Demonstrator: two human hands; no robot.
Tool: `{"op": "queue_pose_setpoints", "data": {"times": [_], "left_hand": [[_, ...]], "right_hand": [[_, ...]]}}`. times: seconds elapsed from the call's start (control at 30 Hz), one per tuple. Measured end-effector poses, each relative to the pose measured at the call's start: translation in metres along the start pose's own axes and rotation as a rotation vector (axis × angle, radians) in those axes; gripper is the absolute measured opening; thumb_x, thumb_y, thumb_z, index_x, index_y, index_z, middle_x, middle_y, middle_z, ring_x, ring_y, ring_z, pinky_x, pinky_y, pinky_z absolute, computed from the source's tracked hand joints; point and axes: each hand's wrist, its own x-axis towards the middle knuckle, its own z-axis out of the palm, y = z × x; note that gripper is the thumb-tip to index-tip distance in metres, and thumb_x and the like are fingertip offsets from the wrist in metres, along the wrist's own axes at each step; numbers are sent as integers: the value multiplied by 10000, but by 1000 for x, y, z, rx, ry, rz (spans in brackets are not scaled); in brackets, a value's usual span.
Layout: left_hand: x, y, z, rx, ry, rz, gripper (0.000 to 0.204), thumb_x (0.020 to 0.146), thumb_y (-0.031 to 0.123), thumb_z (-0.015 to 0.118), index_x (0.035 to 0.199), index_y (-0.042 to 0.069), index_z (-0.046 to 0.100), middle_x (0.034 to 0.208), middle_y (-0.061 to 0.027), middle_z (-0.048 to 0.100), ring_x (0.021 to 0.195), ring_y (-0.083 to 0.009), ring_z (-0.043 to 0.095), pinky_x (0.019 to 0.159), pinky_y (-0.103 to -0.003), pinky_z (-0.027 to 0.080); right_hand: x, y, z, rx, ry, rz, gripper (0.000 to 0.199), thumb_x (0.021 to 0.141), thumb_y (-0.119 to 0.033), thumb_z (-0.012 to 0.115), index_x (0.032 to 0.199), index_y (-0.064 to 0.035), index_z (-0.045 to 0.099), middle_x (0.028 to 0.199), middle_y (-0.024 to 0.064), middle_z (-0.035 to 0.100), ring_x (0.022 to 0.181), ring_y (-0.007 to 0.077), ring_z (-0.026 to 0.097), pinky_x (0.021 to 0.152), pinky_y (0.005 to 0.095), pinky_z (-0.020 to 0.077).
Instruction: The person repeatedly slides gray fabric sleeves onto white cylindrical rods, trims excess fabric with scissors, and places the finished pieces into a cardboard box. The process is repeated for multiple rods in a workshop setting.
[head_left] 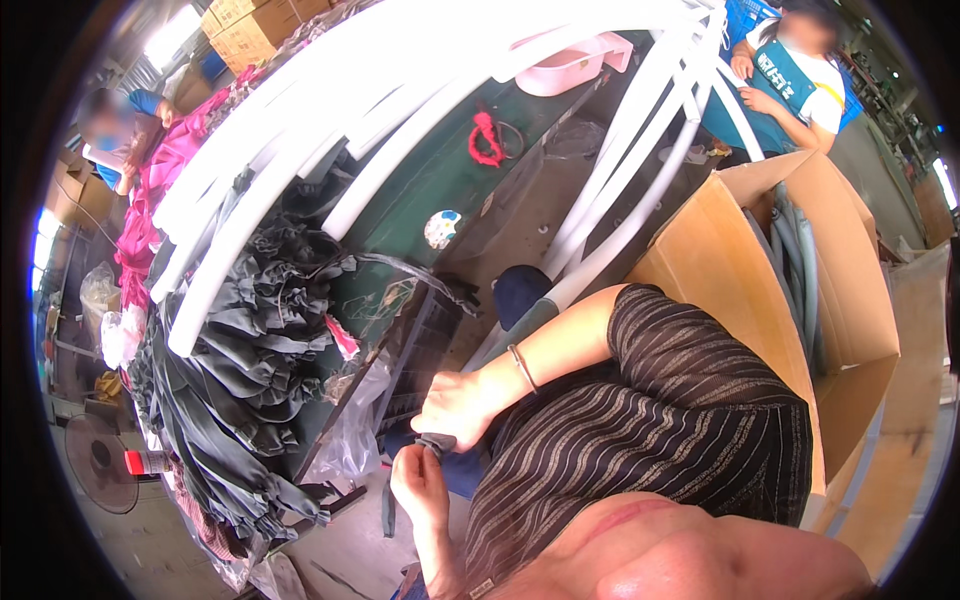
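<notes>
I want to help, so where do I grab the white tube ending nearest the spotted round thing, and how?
Best hold the white tube just behind its free end, probably from the right: it's long and round, green tabletop shows there; dark cloth crowds its left.

The narrow dark grey strip (437, 442), like the ruffled dark grey heap (255, 345), looks like matt cloth to me; the long white tubes (235, 248), smooth foam; the open brown box (710, 260), matt cardboard.

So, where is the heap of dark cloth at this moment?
In the head view, the heap lies left of centre, on the green table, by the lower ends of the white tubes.
</notes>
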Motion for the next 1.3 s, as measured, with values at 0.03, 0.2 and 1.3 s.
{"op": "queue_pose_setpoints", "data": {"times": [0.03,0.2,1.3], "left_hand": [[1,3,-3,-37,-64,-99,112,858,67,565,779,-4,528,673,-160,547,623,-326,535,584,-400,422],[1,3,-1,82,-257,-165,193,897,188,556,825,9,554,699,-182,589,644,-356,569,582,-417,429],[37,32,-10,-818,-214,-114,254,830,228,712,690,50,595,606,17,558,522,-51,479,494,-202,361]], "right_hand": [[0,1,-1,33,-13,13,342,583,-264,696,812,-42,573,646,135,626,623,318,637,562,404,494],[-6,3,10,-71,-38,-31,346,573,-253,694,810,-31,574,657,146,628,643,317,639,569,414,491],[-27,-24,-66,-285,354,-179,193,688,-207,627,734,-47,530,631,77,578,580,243,615,513,351,481]]}}
